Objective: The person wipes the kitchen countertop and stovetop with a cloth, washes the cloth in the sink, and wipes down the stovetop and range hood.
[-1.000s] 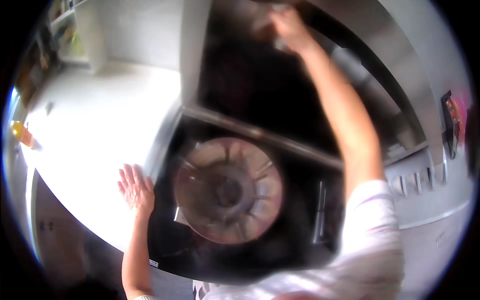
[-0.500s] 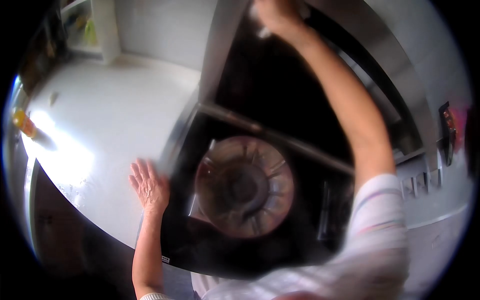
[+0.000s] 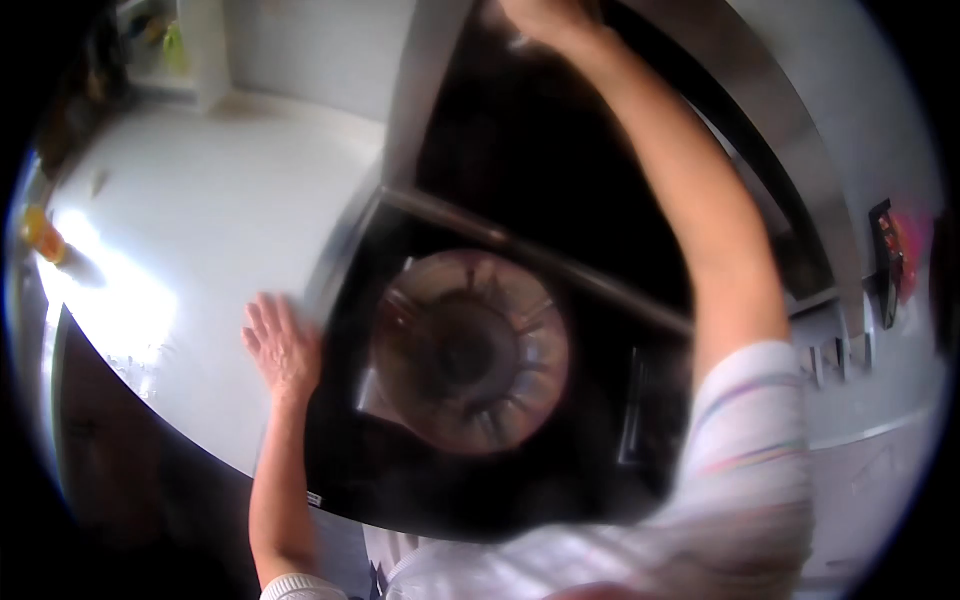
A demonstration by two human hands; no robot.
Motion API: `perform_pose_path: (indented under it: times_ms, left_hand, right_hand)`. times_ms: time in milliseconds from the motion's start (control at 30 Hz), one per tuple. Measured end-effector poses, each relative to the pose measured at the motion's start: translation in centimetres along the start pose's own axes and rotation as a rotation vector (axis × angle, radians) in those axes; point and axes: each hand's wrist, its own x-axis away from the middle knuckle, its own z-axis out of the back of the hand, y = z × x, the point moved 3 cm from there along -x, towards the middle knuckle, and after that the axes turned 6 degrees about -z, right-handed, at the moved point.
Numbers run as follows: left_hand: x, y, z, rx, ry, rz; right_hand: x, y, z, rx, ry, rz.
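Note:
My left hand (image 3: 284, 350) lies on the white countertop (image 3: 200, 220), palm down with the fingers stretched out. It rests beside the left edge of the black cooktop (image 3: 420, 490). My right arm reaches up to the far end, where my right hand (image 3: 553, 22) is against a glossy black upright panel (image 3: 520, 130). A small white piece that looks like cloth (image 3: 519, 42) shows at its fingers; the frame's top edge cuts off the rest. Between my arms sits a round, glassy brownish object (image 3: 540, 350) with radial ribs and a dark centre.
A metal strip (image 3: 560, 258) runs across behind the round object. An orange-yellow bottle (image 3: 42, 235) is at the counter's far left. A white shelf unit (image 3: 205, 60) stands at the back left. On the right hang red and dark items (image 3: 893, 255).
The whole view has shifted slightly, so things appear a little further left and up. My right hand has moved slightly up and left along the panel; my left hand stays on the counter.

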Motion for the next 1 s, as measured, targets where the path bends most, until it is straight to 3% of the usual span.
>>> perform_pose_path:
  times_ms: [100,133,167,200,333,367,400,467,500,600,733,800,933,967,1000]
  left_hand:
    - [0.1,0.5,0.2,-0.054,-0.020,0.010]
    - [0.3,0.5,0.3,-0.052,-0.004,-0.003]
    - [0.3,0.6,0.4,-0.044,0.016,-0.015]
    - [0.3,0.6,0.4,-0.052,0.006,-0.010]
    - [0.2,1.3,1.1,-0.147,-0.130,0.049]
    - [0.1,1.1,0.7,-0.163,-0.132,0.054]
    - [0.0,0.8,0.1,-0.172,-0.115,0.059]
    - [-0.1,0.6,-0.5,-0.177,-0.108,0.063]
    - [-0.2,0.6,-0.6,-0.182,-0.101,0.072]
    - [-0.3,0.7,-0.7,-0.190,-0.089,0.067]
    - [-0.1,0.8,-0.4,-0.175,-0.071,0.061]
    - [-0.1,0.6,-0.7,-0.160,-0.030,0.047]
    - [0.1,0.7,0.2,-0.092,-0.031,0.047]
    - [0.1,0.6,0.0,-0.081,-0.027,0.044]
    - [0.1,0.5,-0.2,-0.085,-0.012,0.052]
  right_hand:
    - [2.4,-1.3,5.9,0.109,0.361,0.275]
    - [3.1,0.3,6.4,-0.348,-0.106,-0.212]
    - [4.1,0.1,9.9,-0.030,0.019,0.209]
    - [6.2,5.5,7.2,-0.689,-0.345,-0.247]
    - [21.0,20.3,19.7,0.291,-0.331,-0.664]
    - [24.8,23.6,23.3,0.325,-0.309,-0.695]
    - [29.3,28.2,27.0,0.544,-0.332,-0.673]
    - [36.5,34.2,33.8,0.824,-0.232,-0.334]
    - [38.0,34.6,36.1,0.944,-0.198,-0.432]
    - [39.8,38.1,36.2,0.891,-0.262,-0.552]
    - [29.5,28.7,27.0,0.783,-0.267,-0.905]
    - [22.7,21.4,20.8,0.522,-0.093,-0.711]
    - [9.4,12.5,7.5,0.203,-0.098,-0.589]
    - [6.6,6.2,5.5,0.165,0.160,-0.348]
    - [4.3,2.9,5.1,-0.138,-0.093,-0.575]
